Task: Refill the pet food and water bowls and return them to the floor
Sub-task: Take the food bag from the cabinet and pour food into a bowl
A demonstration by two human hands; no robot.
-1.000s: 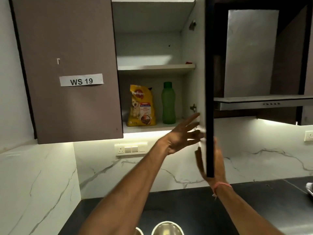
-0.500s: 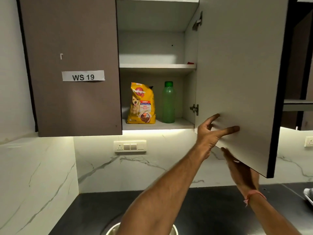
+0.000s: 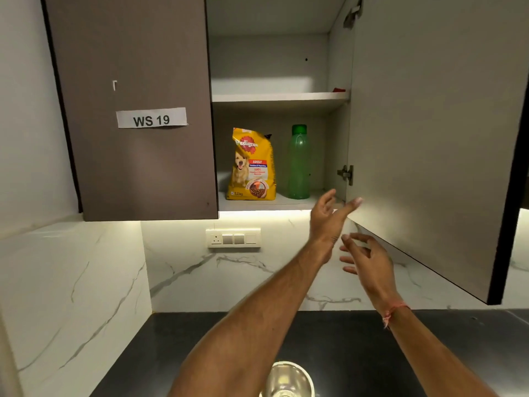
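Note:
A yellow bag of dog food [image 3: 252,164] stands upright on the lower shelf of the open wall cabinet, with a green plastic bottle [image 3: 299,161] just right of it. My left hand [image 3: 329,216] is raised below the shelf's right end, fingers relaxed and holding nothing, near the lower hinge corner of the open cabinet door [image 3: 435,133]. My right hand [image 3: 365,259] hovers lower, under the door's bottom edge, fingers loosely spread and empty. A steel bowl [image 3: 289,379] sits on the dark counter at the bottom, partly hidden by my left forearm.
The left cabinet door [image 3: 134,110] is closed and carries a "WS 19" label. A switch plate [image 3: 233,237] is set in the marble backsplash. The black counter [image 3: 343,339] runs along the bottom. A small red item [image 3: 339,89] lies on the upper shelf.
The right cabinet door has swung fully open. Both hands have come off it; my left hand moved left towards the shelf and my right hand rose a little beneath the door.

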